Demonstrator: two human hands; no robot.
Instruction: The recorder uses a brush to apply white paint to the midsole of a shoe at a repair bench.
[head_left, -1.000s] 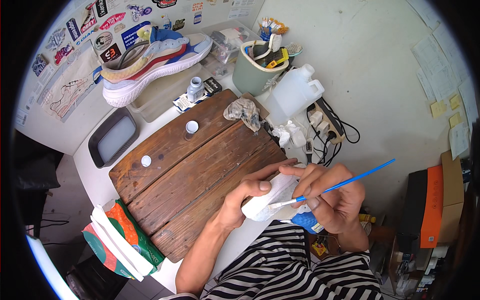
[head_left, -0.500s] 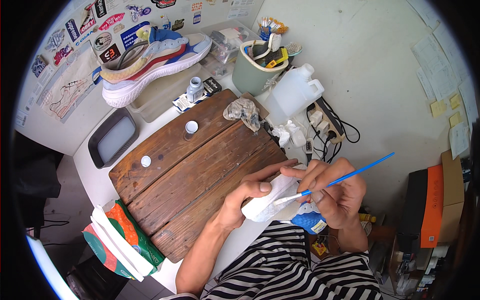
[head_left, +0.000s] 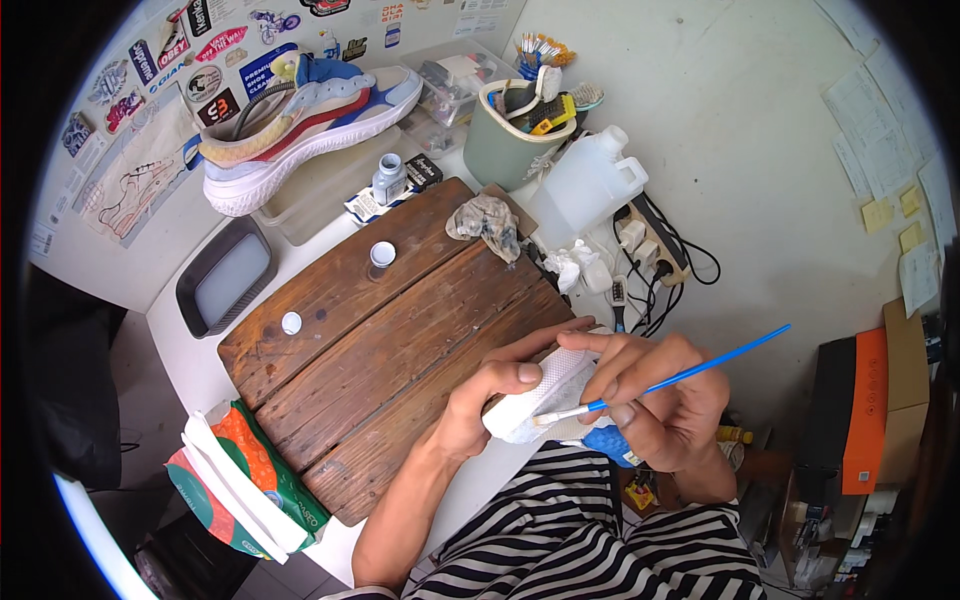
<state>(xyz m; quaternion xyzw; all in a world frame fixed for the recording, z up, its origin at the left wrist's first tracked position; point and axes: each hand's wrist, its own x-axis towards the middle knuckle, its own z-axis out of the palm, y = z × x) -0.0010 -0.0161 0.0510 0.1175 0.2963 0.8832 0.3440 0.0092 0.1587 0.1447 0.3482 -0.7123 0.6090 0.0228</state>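
My left hand (head_left: 480, 400) grips a white mesh-textured shoe (head_left: 515, 415) with a blue section (head_left: 608, 437), near the front edge of the wooden board (head_left: 350, 370). In my right hand (head_left: 670, 400) is a thin blue-handled paintbrush (head_left: 720, 360), its pale tip touching the shoe's white surface while my fingers rest close against it. Up on the board are a small paint cap (head_left: 383, 254), a white cap (head_left: 292, 322) and a stained rag (head_left: 485, 225).
Around the board are a multicoloured sneaker (head_left: 300, 140), a paint bottle (head_left: 390, 180), a brush-filled bucket (head_left: 510, 150), a plastic jug (head_left: 580, 195), a power strip (head_left: 650, 250), a dark tray (head_left: 225, 275), a tissue pack (head_left: 270, 480) and, at the right, stacked boxes (head_left: 865, 400).
The brush tip shifted right along the shoe, then moved back down-left. My right hand moved slightly with it, while my left hand holds nearly still.
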